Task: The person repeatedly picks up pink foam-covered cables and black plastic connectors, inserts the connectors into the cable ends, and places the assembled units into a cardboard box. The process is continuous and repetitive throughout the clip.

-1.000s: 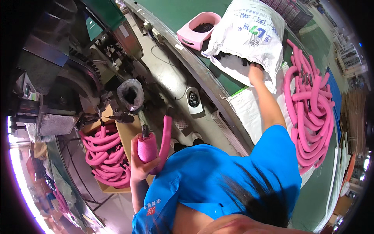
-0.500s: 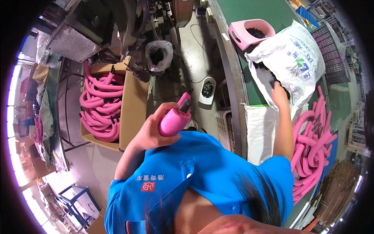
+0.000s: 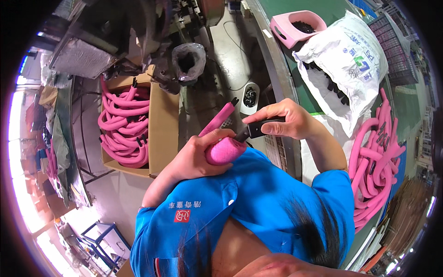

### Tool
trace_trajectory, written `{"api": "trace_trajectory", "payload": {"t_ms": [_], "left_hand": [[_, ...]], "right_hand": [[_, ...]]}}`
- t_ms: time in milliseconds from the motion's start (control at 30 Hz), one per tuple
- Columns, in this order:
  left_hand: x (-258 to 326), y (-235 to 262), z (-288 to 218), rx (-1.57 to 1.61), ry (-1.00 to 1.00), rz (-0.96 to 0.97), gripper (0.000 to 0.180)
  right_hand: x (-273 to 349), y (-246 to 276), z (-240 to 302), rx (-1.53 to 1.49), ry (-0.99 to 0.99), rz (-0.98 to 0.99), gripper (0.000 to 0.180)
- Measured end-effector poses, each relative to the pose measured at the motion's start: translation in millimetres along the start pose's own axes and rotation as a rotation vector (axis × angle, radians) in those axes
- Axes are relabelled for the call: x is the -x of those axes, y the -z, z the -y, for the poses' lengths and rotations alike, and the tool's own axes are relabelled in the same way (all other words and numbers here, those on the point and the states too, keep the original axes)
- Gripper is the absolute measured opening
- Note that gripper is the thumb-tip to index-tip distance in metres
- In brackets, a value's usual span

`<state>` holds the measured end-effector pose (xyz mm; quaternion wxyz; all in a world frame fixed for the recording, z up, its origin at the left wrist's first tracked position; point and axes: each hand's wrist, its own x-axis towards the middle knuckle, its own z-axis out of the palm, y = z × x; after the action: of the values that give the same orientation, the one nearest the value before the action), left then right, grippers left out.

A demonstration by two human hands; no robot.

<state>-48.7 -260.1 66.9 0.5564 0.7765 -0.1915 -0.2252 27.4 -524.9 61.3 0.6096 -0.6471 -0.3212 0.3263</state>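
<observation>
In front of my chest, my left hand point(image 3: 199, 156) is wrapped round a pink foam-covered tube point(image 3: 226, 151). A dark stub shows at its near end, and another pink length point(image 3: 219, 118) with a black tip rises beyond the fingers. My right hand point(image 3: 295, 121) pinches a black plastic piece point(image 3: 254, 130) between thumb and fingers. That piece meets the dark stub; whether it sits over it or only touches it, I cannot tell. Right of my right hand, a white woven sack point(image 3: 357, 57) lies with its mouth open, black plastic pieces point(image 3: 340, 90) showing inside.
To the left stands a cardboard box point(image 3: 164, 124) full of pink tubes point(image 3: 123, 122). More pink tubes point(image 3: 376, 159) lie on the green-topped bench point(image 3: 318, 7) at right, beside a pink tub point(image 3: 282, 33) of black pieces. A bag-lined bin point(image 3: 189, 61) and dark machinery point(image 3: 110, 32) are ahead.
My right hand has come out of the sack and moved left with a black plastic piece, bringing it against the tube's stub. My left hand has shifted slightly right with the tube.
</observation>
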Motion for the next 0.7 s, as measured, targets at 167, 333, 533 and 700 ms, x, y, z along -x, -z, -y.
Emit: {"api": "trace_trajectory", "payload": {"t_ms": [167,333,533,700], "left_hand": [[18.0,7.0,3.5,0.001,0.078,-0.009,0.057],[28.6,13.3,11.1,0.020,0.046,0.002,0.057],[45.1,48.7,30.0,-0.055,0.101,-0.161,0.054],[48.9,80.4,76.2,-0.150,0.042,-0.316,0.052]], "right_hand": [[-35.0,-3.9,11.0,0.189,0.010,0.147,0.029],[-80.0,-26.6,10.4,0.157,-0.025,0.300,0.023],[-118.9,-59.5,-7.0,0.187,-0.090,-0.102,0.038],[-182.0,-64.1,-49.2,0.131,-0.039,-0.393,0.046]]}}
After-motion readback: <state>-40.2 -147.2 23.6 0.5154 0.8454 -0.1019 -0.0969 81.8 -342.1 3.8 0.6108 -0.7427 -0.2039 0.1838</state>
